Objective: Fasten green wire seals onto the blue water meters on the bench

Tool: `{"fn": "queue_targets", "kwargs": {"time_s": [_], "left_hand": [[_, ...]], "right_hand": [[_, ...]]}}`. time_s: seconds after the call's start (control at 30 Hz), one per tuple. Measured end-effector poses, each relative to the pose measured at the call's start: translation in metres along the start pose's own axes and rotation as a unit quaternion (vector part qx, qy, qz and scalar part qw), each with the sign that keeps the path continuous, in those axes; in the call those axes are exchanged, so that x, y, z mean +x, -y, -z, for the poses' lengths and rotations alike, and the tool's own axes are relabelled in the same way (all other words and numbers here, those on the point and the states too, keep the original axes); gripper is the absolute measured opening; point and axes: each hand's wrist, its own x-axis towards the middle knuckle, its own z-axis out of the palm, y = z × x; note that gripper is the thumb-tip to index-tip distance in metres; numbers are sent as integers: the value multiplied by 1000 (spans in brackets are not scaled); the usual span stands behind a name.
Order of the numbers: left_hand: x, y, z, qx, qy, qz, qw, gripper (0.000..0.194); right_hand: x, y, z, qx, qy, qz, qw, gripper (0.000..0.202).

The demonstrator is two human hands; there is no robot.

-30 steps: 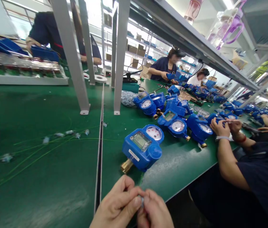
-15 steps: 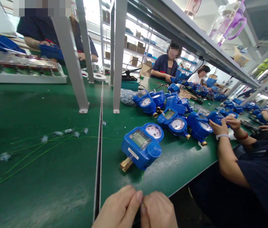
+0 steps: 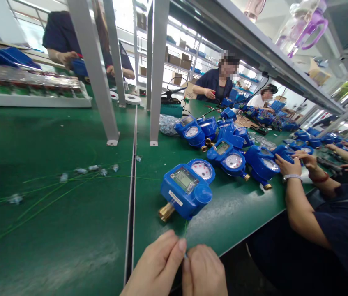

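A blue water meter [image 3: 176, 195] with a display, a round dial and a brass fitting lies on the green table in front of me. From its near side a thin green wire [image 3: 186, 225] runs down to my fingers. My left hand [image 3: 158, 261] is closed, thumb and forefinger pinching at the wire. Pressed against it, my right hand [image 3: 206, 269] is closed too, with a small light-blue piece [image 3: 186, 255] peeping out between the fingertips. Most of that piece is hidden. To the left lie several small clear-blue seals [image 3: 64, 177] on green wires.
More blue meters [image 3: 233, 160] crowd the right side, where a co-worker's hands [image 3: 291, 164] hold one. Metal shelf legs [image 3: 159, 82] stand on the table, and a gap [image 3: 132, 197] splits its top. A white tray [image 3: 38, 101] sits far left.
My hands have risen slightly toward the meter, still pinched together, and the light-blue piece shows more. The view has shifted a little. The meter stays in place.
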Motion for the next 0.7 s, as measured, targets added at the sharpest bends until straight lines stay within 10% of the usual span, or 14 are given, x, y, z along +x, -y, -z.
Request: {"fn": "queue_targets", "kwargs": {"time_s": [0.07,0.17,0.33,0.43,0.53,0.63,0.7], "left_hand": [[1,-2,1,2,7,4,1000,33],[3,-7,3,16,3,20,1000,36],[8,-13,4,11,-10,47,999,41],[11,-16,2,8,-16,57,998,42],[13,-19,1,1,-11,49,999,41],[15,-20,1,3,-7,45,999,41],[17,-19,1,5,-7,50,999,41]], "right_hand": [[6,-1,2,168,103,-157,968,35],[11,4,4,357,223,-369,829,39],[7,6,8,76,65,-106,989,21],[12,0,14,4,65,10,998,22],[25,-2,19,213,174,-155,949,30],[33,0,21,428,268,-383,773,33],[32,1,22,381,253,-365,811,32]]}}
